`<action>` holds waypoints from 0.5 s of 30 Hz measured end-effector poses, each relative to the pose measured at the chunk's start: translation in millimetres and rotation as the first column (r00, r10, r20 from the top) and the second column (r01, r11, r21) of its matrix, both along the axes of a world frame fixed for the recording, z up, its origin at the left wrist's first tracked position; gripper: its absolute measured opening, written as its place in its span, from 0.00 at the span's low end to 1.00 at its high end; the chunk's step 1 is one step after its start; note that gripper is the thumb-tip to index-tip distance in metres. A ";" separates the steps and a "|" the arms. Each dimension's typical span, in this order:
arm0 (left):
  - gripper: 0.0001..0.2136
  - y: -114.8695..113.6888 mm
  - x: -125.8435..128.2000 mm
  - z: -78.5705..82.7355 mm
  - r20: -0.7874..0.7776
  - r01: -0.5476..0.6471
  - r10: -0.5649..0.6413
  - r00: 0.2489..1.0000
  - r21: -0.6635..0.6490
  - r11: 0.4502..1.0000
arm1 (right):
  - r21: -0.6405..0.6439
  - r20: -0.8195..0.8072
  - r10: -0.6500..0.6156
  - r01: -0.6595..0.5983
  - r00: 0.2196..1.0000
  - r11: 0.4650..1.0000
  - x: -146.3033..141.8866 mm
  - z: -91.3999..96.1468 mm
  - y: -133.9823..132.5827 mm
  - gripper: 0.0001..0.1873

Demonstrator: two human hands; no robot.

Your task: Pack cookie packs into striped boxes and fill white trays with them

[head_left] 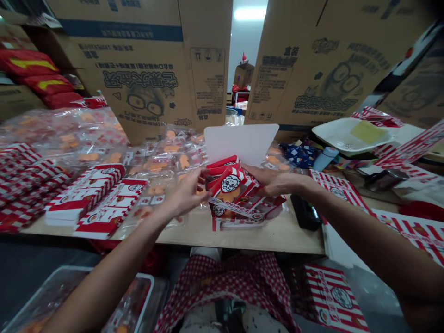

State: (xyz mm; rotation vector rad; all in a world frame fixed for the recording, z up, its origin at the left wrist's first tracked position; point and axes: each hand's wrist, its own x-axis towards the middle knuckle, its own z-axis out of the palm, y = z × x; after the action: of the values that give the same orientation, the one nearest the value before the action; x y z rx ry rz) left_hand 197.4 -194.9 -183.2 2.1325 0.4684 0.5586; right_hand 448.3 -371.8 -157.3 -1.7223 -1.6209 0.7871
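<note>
Here we are holding 1 red-and-white carton [231, 187] at the near edge of the wooden table [243, 238], its white flap [243, 141] standing upright behind it. Judging by how things are lying, we are reading the work as partly done. 2 stacks of flat cartons [93, 196] are lying to the left, and clear packets [166, 162] with orange contents are spreading across the middle of the table. Other striped cartons [243, 217] are sitting under the one in hand. We cannot tell how many pieces are waiting.

The left hand [187, 194] is closing on the carton's left edge, with the fingers curling around it. The right hand [277, 182] is gripping the right side, its fingers lying flatter along the top and pressing against the card rather than hovering.

Large cardboard boxes [145, 64] are standing behind the table, and a white tray [347, 136] is resting at the far right.
</note>
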 end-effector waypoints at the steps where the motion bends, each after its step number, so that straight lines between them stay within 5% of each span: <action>1: 0.20 7.2 7.6 4.5 -0.002 0.006 -0.006 1.000 -0.008 1.000 | 0.012 0.052 0.036 -0.037 0.998 0.999 0.1 -3.3 -1.3 0.50; 4: 0.24 25.4 34.2 20.3 -0.019 0.020 -0.017 1.000 0.159 0.987 | 0.033 0.215 0.094 -0.104 0.972 0.994 -0.7 -13.0 -6.2 0.47; 7: 0.38 38.1 60.8 34.8 -0.188 0.318 -0.274 0.943 0.273 0.908 | 0.093 0.278 -0.021 -0.006 0.960 0.996 -8.7 -23.6 -14.6 0.46; 11: 0.44 46.4 79.8 44.7 -0.289 0.626 -0.581 0.761 0.090 0.775 | 0.286 0.254 -0.278 0.203 0.926 0.936 -29.2 -44.4 -33.0 0.32; 15: 0.38 40.5 76.5 42.0 -0.157 0.665 -0.703 0.693 -0.237 0.708 | 0.439 -0.003 -0.530 0.477 0.848 0.761 -51.6 -70.1 -38.4 0.13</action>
State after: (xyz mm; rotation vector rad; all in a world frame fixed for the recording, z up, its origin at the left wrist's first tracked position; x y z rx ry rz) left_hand 274.0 -154.4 -141.2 2.0222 -0.1861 -0.1718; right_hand 396.7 -410.3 -227.4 -1.7731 -1.1823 0.0511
